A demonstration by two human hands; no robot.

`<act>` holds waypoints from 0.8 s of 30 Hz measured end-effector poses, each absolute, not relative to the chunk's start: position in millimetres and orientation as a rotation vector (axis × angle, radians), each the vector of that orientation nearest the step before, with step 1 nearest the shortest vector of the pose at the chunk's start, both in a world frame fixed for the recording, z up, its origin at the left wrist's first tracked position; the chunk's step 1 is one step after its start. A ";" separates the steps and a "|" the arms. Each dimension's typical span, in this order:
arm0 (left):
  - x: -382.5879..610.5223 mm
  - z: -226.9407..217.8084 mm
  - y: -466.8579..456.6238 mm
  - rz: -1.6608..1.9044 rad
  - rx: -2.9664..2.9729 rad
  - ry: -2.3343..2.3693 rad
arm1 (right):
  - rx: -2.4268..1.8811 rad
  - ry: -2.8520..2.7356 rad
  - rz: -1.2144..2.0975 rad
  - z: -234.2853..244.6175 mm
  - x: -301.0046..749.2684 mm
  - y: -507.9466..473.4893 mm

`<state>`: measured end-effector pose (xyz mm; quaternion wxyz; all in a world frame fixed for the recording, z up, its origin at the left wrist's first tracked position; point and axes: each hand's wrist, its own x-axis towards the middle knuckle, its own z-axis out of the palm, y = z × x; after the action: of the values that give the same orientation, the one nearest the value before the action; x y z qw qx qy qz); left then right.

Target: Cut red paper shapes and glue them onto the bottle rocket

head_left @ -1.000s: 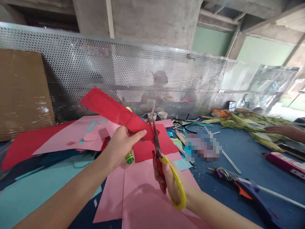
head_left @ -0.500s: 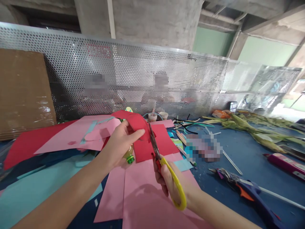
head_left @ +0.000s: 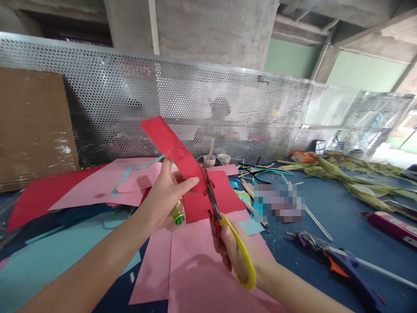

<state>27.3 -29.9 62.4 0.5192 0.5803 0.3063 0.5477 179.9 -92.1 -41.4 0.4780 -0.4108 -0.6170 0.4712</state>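
My left hand (head_left: 164,195) pinches a long red paper strip (head_left: 169,148) with a drawn outline on it, holding it up so it slants toward the upper left. In my right hand (head_left: 233,252) is a pair of scissors (head_left: 228,226) with yellow and red handles. Their blades point up and meet the strip's lower right end beside my left thumb. Under both hands lie pink paper sheets (head_left: 195,265) and a red sheet (head_left: 218,191) on the blue table (head_left: 332,217).
A blue glue gun (head_left: 342,265) lies at the right, with a purple tube (head_left: 391,226), corn husks (head_left: 352,178) and sticks beyond it. Teal paper (head_left: 42,261) covers the left. A cardboard sheet (head_left: 32,126) leans on a perforated metal screen (head_left: 211,95); people sit behind it.
The red strip folded down over my left hand half a second ago and now stands up again, steeper than before. The scissors stayed at its lower end. A person's hand at the far right has gone.
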 end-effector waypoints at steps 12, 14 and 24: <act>25.5 60.6 -27.7 1.291 1.367 0.708 | -0.986 -1.483 1.241 -40.4 179.4 -94.6; 24.9 60.9 -27.8 1.284 1.367 0.706 | -0.978 -1.460 1.270 -39.2 178.4 -95.1; 24.2 63.8 -29.9 1.278 1.366 0.730 | -0.946 -1.435 1.302 -46.3 178.8 -95.5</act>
<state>24.2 -29.9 63.8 0.5369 0.5740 0.3068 0.5368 178.8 -95.5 -46.3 0.4732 -0.3864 -0.5863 0.5320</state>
